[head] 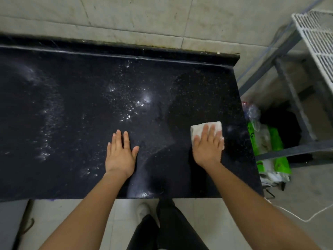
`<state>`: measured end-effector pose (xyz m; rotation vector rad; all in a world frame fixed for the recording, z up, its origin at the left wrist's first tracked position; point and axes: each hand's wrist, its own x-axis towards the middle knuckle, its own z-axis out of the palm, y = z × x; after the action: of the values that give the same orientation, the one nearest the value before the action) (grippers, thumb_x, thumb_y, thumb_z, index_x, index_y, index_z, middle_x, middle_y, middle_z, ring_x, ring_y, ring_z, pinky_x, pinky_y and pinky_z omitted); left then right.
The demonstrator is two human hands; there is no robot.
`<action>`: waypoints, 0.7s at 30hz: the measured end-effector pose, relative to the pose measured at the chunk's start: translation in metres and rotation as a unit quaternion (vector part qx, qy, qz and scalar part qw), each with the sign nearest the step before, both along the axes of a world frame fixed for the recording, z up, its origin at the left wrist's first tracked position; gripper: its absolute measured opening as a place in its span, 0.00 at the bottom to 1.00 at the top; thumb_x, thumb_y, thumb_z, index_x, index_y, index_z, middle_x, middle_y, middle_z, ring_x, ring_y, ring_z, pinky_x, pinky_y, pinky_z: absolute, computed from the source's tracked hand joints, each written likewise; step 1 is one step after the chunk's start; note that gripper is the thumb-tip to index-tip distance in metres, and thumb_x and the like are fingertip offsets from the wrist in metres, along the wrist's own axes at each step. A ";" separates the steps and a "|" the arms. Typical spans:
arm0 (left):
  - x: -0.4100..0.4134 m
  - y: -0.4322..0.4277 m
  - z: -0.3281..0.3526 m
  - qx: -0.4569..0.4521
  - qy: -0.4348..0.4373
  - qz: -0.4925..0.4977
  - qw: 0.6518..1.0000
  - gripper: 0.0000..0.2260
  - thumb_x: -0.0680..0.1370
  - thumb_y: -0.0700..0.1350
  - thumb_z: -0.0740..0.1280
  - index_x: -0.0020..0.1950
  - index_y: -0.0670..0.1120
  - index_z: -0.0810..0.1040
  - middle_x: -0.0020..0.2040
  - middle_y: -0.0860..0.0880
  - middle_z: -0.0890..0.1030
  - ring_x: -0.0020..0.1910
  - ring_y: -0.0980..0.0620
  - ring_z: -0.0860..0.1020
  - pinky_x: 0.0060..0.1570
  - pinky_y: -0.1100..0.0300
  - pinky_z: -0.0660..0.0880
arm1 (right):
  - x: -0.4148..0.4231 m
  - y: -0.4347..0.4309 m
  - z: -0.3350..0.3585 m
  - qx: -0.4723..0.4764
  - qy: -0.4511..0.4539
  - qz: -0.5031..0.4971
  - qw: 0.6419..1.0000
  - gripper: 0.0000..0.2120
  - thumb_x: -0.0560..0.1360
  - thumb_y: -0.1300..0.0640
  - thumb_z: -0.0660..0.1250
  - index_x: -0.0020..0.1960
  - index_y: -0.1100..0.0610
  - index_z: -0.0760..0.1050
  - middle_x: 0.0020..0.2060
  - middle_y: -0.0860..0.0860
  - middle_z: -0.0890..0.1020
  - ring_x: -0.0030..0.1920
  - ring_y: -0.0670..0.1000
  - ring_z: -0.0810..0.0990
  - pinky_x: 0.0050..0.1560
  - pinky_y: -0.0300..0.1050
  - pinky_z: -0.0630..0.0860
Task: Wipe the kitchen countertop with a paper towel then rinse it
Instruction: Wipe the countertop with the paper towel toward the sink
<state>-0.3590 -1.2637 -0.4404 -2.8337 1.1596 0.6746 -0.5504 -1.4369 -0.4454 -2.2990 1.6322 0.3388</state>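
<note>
Bare forearms (93, 204) stretched over the wet black table (72, 105); the left hand (120, 154) lay flat, fingers straight, while the right hand (208, 145) pressed straight fingers on a folded paper towel (198, 128).

Glossy black speckled stone countertop (90, 105); soft white paper towel (198, 129).

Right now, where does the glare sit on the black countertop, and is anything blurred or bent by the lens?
Head view: glare sparkles on wet droplets near the middle of the countertop, with a paler smear at left. Head view: the wide lens bows the counter's back edge. Head view: the right hand pressing the paper towel looks slightly soft.
</note>
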 end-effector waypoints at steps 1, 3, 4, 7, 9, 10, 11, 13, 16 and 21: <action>0.000 0.000 -0.001 -0.006 0.003 0.001 1.000 0.29 0.82 0.57 0.43 0.77 0.44 0.37 0.77 0.43 0.37 0.76 0.47 0.37 0.74 0.53 0.39 | 0.011 0.015 -0.004 -0.009 -0.007 0.039 0.999 0.29 0.79 0.45 0.34 0.76 0.55 0.34 0.76 0.56 0.38 0.76 0.58 0.36 0.73 0.55 0.34; 0.002 0.001 -0.002 -0.027 0.012 0.003 1.000 0.30 0.82 0.57 0.45 0.77 0.44 0.39 0.77 0.43 0.38 0.76 0.47 0.38 0.74 0.53 0.39 | 0.031 0.050 -0.007 -0.023 -0.034 0.160 0.986 0.32 0.75 0.44 0.30 0.76 0.55 0.34 0.76 0.55 0.39 0.76 0.59 0.37 0.71 0.54 0.31; 0.002 0.002 -0.003 -0.037 0.017 0.004 0.999 0.30 0.82 0.57 0.46 0.77 0.44 0.40 0.77 0.43 0.39 0.76 0.47 0.38 0.75 0.53 0.40 | 0.038 0.067 -0.007 -0.027 -0.045 0.225 0.973 0.31 0.74 0.44 0.30 0.75 0.54 0.35 0.76 0.54 0.39 0.76 0.60 0.38 0.71 0.54 0.30; 0.003 0.004 -0.003 -0.054 0.018 0.002 0.998 0.30 0.82 0.57 0.48 0.77 0.43 0.41 0.78 0.42 0.40 0.76 0.46 0.40 0.75 0.54 0.40 | 0.042 0.086 -0.010 -0.011 -0.043 0.386 0.921 0.29 0.78 0.44 0.38 0.77 0.53 0.40 0.76 0.53 0.43 0.76 0.59 0.42 0.74 0.57 0.38; 0.003 0.003 -0.002 -0.055 0.018 0.002 0.998 0.30 0.82 0.57 0.48 0.77 0.43 0.41 0.78 0.42 0.41 0.76 0.46 0.40 0.74 0.54 0.41 | 0.033 0.065 -0.012 -0.008 -0.047 0.459 0.887 0.29 0.80 0.43 0.45 0.77 0.53 0.49 0.76 0.53 0.54 0.76 0.57 0.52 0.74 0.58 0.48; 0.002 0.002 -0.001 -0.054 0.019 0.004 0.998 0.30 0.82 0.57 0.48 0.77 0.43 0.41 0.78 0.42 0.41 0.76 0.45 0.40 0.75 0.54 0.41 | 0.028 0.049 -0.011 -0.005 -0.035 0.475 0.879 0.28 0.79 0.43 0.47 0.77 0.53 0.52 0.76 0.52 0.58 0.75 0.57 0.56 0.72 0.56 0.52; 0.002 0.001 -0.001 -0.052 0.018 0.005 0.998 0.30 0.82 0.57 0.47 0.77 0.43 0.41 0.78 0.41 0.41 0.76 0.45 0.40 0.75 0.54 0.41 | 0.024 0.029 -0.010 -0.004 -0.016 0.465 0.885 0.28 0.79 0.43 0.46 0.77 0.53 0.53 0.75 0.52 0.59 0.74 0.57 0.59 0.71 0.56 0.54; 0.001 0.001 0.000 -0.046 0.016 0.006 0.999 0.30 0.82 0.57 0.47 0.77 0.42 0.40 0.77 0.41 0.40 0.76 0.45 0.40 0.75 0.54 0.41 | 0.020 -0.018 -0.004 -0.027 -0.004 0.384 0.923 0.31 0.77 0.42 0.39 0.77 0.53 0.45 0.76 0.52 0.49 0.76 0.56 0.53 0.74 0.57 0.52; 0.001 0.000 0.000 -0.035 0.006 0.009 0.999 0.30 0.82 0.57 0.45 0.77 0.42 0.38 0.77 0.41 0.38 0.76 0.45 0.39 0.75 0.54 0.41 | 0.024 -0.089 0.005 -0.015 0.029 0.217 0.976 0.29 0.79 0.43 0.36 0.77 0.52 0.36 0.77 0.53 0.39 0.76 0.55 0.39 0.74 0.54 0.40; -0.001 -0.001 -0.001 -0.039 0.009 0.015 0.999 0.30 0.82 0.57 0.45 0.76 0.42 0.38 0.77 0.42 0.37 0.76 0.45 0.38 0.73 0.55 0.39 | 0.060 -0.108 0.010 0.044 0.029 0.087 0.995 0.28 0.82 0.47 0.41 0.77 0.56 0.37 0.77 0.56 0.40 0.76 0.60 0.37 0.74 0.57 0.38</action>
<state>-0.3598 -1.2644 -0.4413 -2.9210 1.1732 0.6725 -0.4908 -1.5452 -0.4356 -2.3909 1.4154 0.5111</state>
